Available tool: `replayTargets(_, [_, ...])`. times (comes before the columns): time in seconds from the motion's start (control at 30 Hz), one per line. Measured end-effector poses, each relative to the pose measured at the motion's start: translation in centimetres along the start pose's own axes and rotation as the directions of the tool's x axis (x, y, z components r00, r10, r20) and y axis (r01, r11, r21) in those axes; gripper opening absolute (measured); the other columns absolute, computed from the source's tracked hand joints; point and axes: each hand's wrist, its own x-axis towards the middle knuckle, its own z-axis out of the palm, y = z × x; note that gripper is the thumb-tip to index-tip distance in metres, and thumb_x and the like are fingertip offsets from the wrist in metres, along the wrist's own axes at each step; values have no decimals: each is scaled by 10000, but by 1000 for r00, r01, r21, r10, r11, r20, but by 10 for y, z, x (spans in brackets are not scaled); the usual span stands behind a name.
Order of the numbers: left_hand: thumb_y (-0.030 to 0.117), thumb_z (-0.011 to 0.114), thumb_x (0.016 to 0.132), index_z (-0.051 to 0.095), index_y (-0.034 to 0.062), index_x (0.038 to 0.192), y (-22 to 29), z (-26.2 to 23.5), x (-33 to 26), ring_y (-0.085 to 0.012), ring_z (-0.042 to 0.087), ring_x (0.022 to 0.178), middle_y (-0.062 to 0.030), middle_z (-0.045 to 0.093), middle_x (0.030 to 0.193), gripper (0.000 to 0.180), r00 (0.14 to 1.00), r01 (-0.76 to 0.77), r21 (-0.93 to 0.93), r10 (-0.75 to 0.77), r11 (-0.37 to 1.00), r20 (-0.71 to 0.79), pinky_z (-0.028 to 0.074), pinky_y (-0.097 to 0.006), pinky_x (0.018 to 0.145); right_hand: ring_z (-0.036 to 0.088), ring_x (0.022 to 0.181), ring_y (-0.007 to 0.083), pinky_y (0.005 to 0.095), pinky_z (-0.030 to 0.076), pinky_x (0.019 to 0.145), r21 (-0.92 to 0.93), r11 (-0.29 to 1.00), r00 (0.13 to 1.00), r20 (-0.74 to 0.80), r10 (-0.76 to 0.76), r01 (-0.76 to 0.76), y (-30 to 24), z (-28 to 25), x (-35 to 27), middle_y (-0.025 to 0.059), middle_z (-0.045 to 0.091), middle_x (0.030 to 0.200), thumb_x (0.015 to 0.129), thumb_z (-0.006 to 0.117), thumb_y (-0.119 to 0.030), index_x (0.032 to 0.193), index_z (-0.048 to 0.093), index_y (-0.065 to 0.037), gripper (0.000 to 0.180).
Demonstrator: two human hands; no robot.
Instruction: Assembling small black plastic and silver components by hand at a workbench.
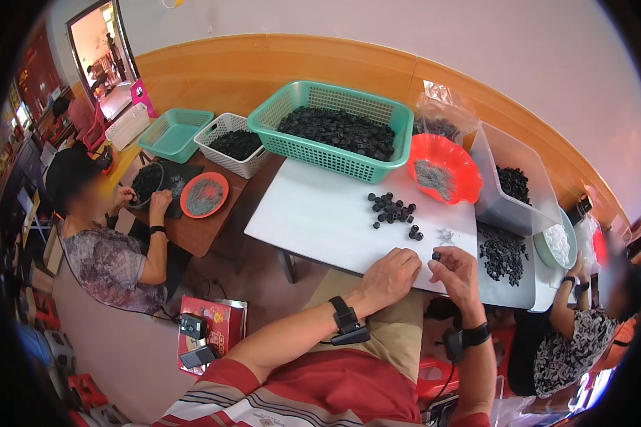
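My right hand (pixel 456 270) is at the front edge of the white table (pixel 313 213), pinching a small black cap (pixel 436 256) between thumb and fingers. Close beside it, my left hand (pixel 393 274) is closed with its fingers curled over the table edge; whatever they may hold is hidden. Beyond my hands lies a loose group of small black caps (pixel 392 209). A little pile of small grey pieces (pixel 445 235) rests just past my right hand.
A large green basket (pixel 327 162) of black parts stands at the back, beside a red scalloped dish (pixel 466 167) of grey pieces. Rightward are a clear bin (pixel 488 153) and a tray (pixel 506 290) with black parts. Other people sit working at both sides.
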Motion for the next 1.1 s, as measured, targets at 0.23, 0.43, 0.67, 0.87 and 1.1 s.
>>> replayTargets(0.23, [63,674,845,645,37,971,-5,0,-3,-290,634,935,-94,644,988,133,1000,-14,-56,13,998,-20,543,-389,793,634,668,105,260,522,565,-207,968,969,228,-92,141,-138,63,114,43,636,752,869,723,-31,1148,651,109,320])
replayTargets(0.43, [84,647,858,639,23,991,1,3,-2,-346,639,857,-147,655,936,146,999,14,26,-15,1000,49,545,-449,719,662,684,122,265,520,593,222,898,925,-67,-374,379,-156,140,174,82,706,877,891,674,-65,1219,639,93,365])
replayTargets(0.67, [42,612,846,630,44,992,-1,-7,-2,-365,629,868,-136,662,948,148,996,83,-97,-80,992,32,543,-461,745,638,669,123,295,522,639,-116,958,958,154,-243,262,-114,111,136,96,713,856,849,718,-104,1080,700,81,297])
replayTargets(0.87, [57,692,836,636,45,939,-7,1,1,-281,635,886,-71,645,986,117,996,-72,-36,70,997,-48,555,-378,765,681,747,219,350,542,712,-385,875,953,189,-237,294,-60,52,125,149,738,883,832,705,-75,1025,732,47,229])
replayTargets(1.1, [63,716,820,646,45,906,-5,0,1,-263,637,891,-69,662,985,113,994,-79,-24,77,997,-76,552,-362,765,706,812,336,403,555,741,-554,767,944,240,-226,324,-37,25,97,174,728,946,821,699,-62,969,742,21,175])
